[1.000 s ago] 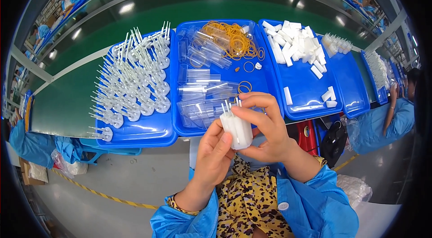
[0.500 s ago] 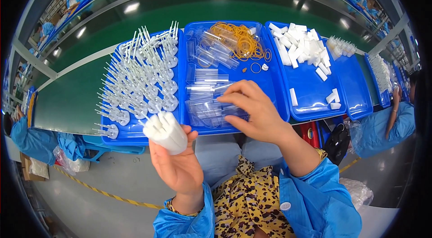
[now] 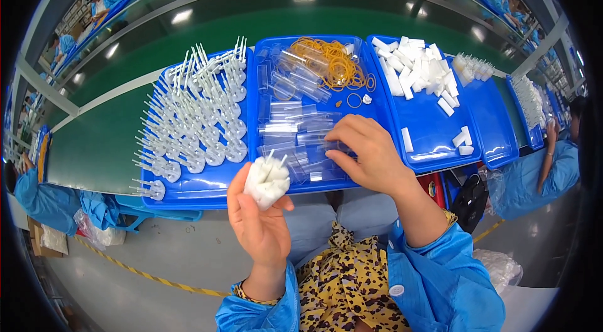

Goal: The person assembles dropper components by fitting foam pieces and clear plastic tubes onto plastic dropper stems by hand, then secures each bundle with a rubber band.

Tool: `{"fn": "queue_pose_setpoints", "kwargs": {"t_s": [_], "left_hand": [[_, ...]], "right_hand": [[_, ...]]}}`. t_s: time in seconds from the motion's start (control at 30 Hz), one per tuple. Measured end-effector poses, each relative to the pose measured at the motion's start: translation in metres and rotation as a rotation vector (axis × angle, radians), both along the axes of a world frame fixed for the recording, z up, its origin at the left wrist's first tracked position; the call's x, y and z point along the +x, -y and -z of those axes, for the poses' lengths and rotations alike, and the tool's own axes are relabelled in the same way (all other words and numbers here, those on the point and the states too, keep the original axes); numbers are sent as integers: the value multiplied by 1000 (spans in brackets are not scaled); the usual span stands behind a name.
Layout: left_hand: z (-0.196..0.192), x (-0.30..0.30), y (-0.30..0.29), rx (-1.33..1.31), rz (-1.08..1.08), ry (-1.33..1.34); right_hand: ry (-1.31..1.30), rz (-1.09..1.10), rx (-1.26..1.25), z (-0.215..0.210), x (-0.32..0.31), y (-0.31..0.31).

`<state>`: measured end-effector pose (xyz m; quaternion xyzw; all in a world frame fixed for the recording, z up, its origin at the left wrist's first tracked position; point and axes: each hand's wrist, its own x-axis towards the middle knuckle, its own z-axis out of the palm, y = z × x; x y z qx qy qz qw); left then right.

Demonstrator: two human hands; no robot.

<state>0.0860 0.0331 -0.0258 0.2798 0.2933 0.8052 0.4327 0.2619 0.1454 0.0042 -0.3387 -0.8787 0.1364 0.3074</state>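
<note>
My left hand [image 3: 262, 226] is closed round a bundle of white foam pieces [image 3: 266, 186], held upright in front of the trays. A few thin pale sticks poke out of its top. My right hand [image 3: 370, 155] is over the middle tray, thumb and forefinger curled on either side of a clear plastic tube [image 3: 314, 138]; the tube's far end is hidden by the fingers. More clear tubes [image 3: 282, 111] lie in rows beneath and beside that hand. Yellow rubber bands [image 3: 339, 65] are heaped at the back of the same tray.
At left, a blue tray [image 3: 188, 189] bears many white pieces with upright sticks [image 3: 195, 112]. On the right, another blue tray [image 3: 433, 134] holds white foam blocks [image 3: 414, 65]. Behind them runs a green conveyor belt [image 3: 251, 11]. Co-workers in blue [image 3: 534, 172] sit along both sides.
My left hand has moved right with the foam bundle, which now tilts more upright. My right hand has shifted slightly right and down, its thumb and forefinger closer together round a tube.
</note>
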Motion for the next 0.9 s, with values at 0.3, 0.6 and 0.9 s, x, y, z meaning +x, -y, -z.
{"fn": "queue_pose_setpoints", "kwargs": {"t_s": [0.3,0.6,0.9], "left_hand": [[2,20,4,-42,-24,-518],[-5,37,0,-91,-42,-709],[-1,43,-3,-29,-118,-915]], "right_hand": [[-841,-373,-451,11,26,7],[-740,-164,-215,18,47,9],[-648,-71,-102,19,52,11]]}}
